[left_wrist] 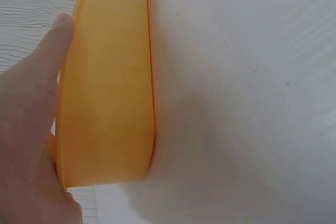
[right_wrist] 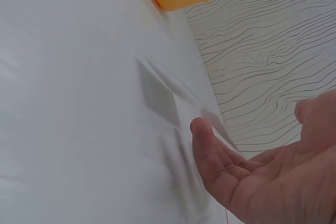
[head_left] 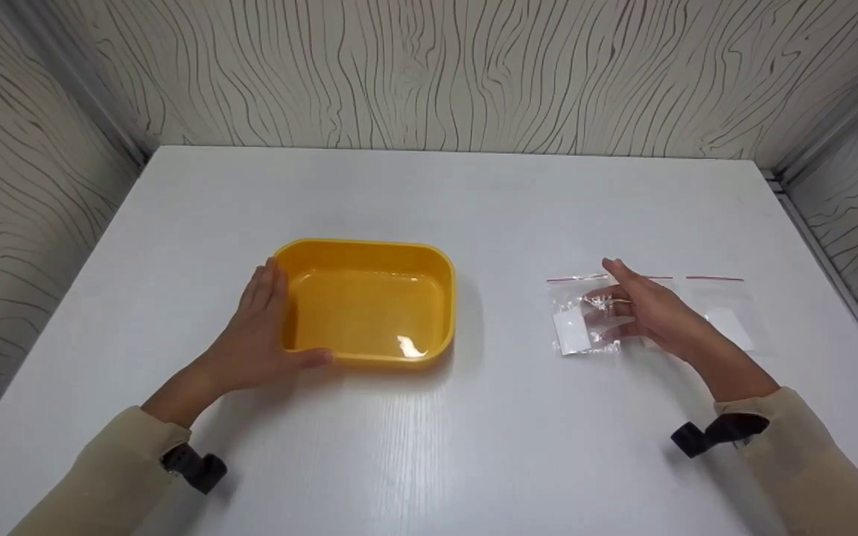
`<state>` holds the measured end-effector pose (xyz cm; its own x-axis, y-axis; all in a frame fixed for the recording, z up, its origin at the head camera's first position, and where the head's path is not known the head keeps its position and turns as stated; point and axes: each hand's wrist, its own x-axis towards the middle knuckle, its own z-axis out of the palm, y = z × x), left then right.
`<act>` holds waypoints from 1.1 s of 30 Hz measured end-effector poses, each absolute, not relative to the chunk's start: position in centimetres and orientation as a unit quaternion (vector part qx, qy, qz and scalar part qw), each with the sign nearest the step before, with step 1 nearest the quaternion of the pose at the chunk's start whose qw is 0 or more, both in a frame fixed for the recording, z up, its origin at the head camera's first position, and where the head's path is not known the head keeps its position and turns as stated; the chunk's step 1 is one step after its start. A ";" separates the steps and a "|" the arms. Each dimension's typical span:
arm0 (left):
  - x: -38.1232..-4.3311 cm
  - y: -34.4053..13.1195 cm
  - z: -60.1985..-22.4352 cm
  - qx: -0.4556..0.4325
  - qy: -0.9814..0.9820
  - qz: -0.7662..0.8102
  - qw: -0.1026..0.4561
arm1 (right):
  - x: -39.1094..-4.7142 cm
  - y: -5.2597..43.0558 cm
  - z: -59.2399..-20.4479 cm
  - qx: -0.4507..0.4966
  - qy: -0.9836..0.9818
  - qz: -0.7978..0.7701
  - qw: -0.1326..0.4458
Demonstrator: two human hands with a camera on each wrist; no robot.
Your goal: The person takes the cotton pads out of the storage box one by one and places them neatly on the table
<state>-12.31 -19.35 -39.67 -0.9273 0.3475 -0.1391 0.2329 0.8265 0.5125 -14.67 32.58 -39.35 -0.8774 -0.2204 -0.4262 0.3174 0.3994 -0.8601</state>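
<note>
A yellow rectangular tub (head_left: 369, 305) stands on the white table with its inside facing up. My left hand (head_left: 261, 331) spans its near left corner, with straight fingers along the left side and the thumb on the near rim. In the left wrist view, the thumb lies against the rim of the upright tub wall (left_wrist: 107, 87). To the right, my right hand (head_left: 656, 313) is at a clear zip bag (head_left: 572, 331) with a white label. Its thumb stands apart from the bent fingers (right_wrist: 207, 156), which overlap the bag.
Beside that bag, partly behind the right hand and wrist, lie more clear bags (head_left: 727, 324) with red zip lines. The white table (head_left: 429, 193) meets a wood-grain patterned wall (head_left: 429, 74) at the back, and similar panels stand at both sides.
</note>
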 end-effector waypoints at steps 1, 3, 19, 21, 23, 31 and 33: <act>-12.3 -19.3 -39.7 0.153 0.949 0.253 0.113 | -14.7 32.6 -39.3 0.030 0.801 -0.545 0.247; -12.3 -19.4 -39.7 0.154 0.948 0.255 0.114 | -14.6 32.7 -39.2 0.027 0.805 -0.537 0.250; -12.3 -19.5 -39.8 0.157 0.947 0.257 0.112 | -13.9 33.3 -37.9 0.000 0.832 -0.486 0.269; -12.3 -19.5 -39.7 0.157 0.947 0.257 0.112 | -14.0 33.3 -37.8 -0.002 0.836 -0.477 0.271; -12.3 -19.6 -39.7 0.156 0.947 0.258 0.113 | -14.0 33.2 -37.6 -0.001 0.840 -0.468 0.273; -12.4 -19.5 -39.5 0.156 0.948 0.249 0.120 | -14.1 33.3 -37.3 -0.005 0.852 -0.443 0.280; -12.5 -19.4 -39.3 0.155 0.948 0.247 0.124 | -14.1 33.3 -37.1 -0.008 0.852 -0.442 0.279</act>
